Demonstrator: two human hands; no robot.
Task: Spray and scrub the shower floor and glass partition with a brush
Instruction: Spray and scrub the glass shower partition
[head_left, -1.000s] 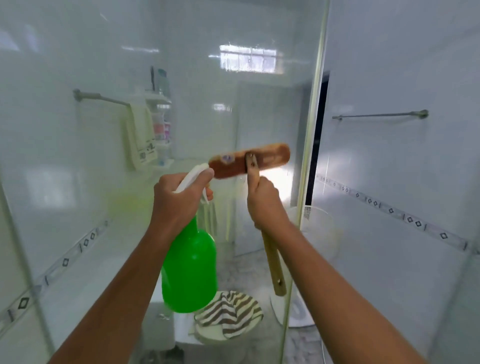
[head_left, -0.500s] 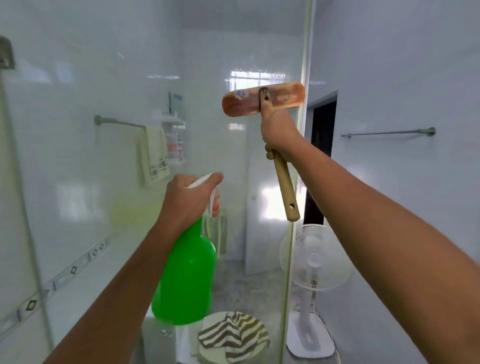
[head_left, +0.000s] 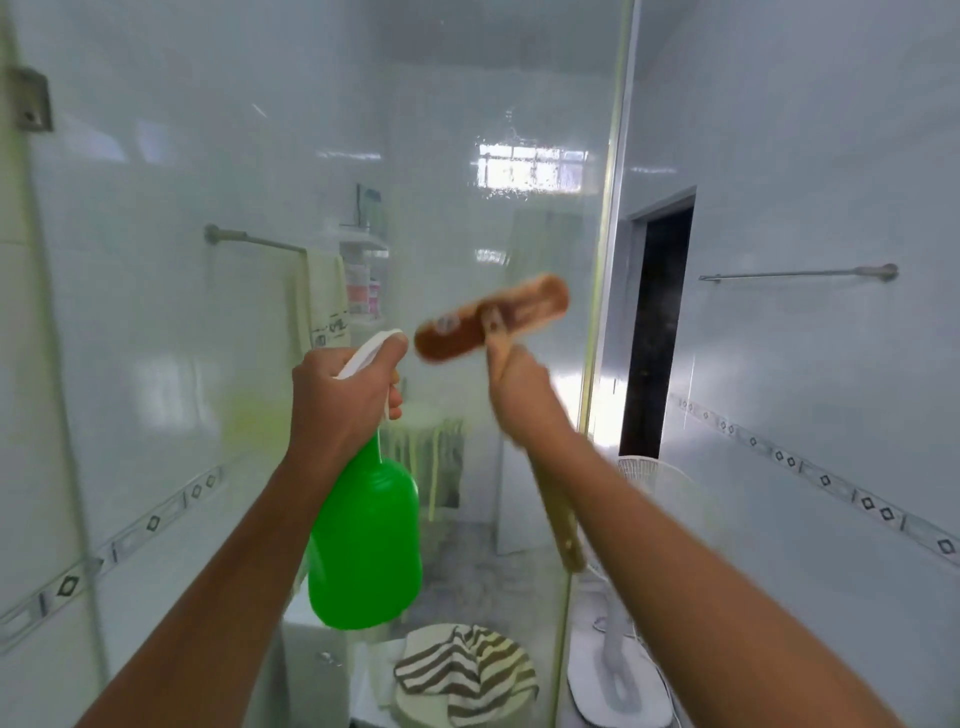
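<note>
The right hand has its grip wrapped around the handle of the brush, whose head is tilted against the glass partition. The left hand holds the neck of the green spray bottle, a finger on its trigger. The scrubbing of the glass looks to be in hand; the next stroke calls for steady pressure across untouched glass. The brush and right hand are blurred, the bristles unseen, and the shower floor is out of view.
</note>
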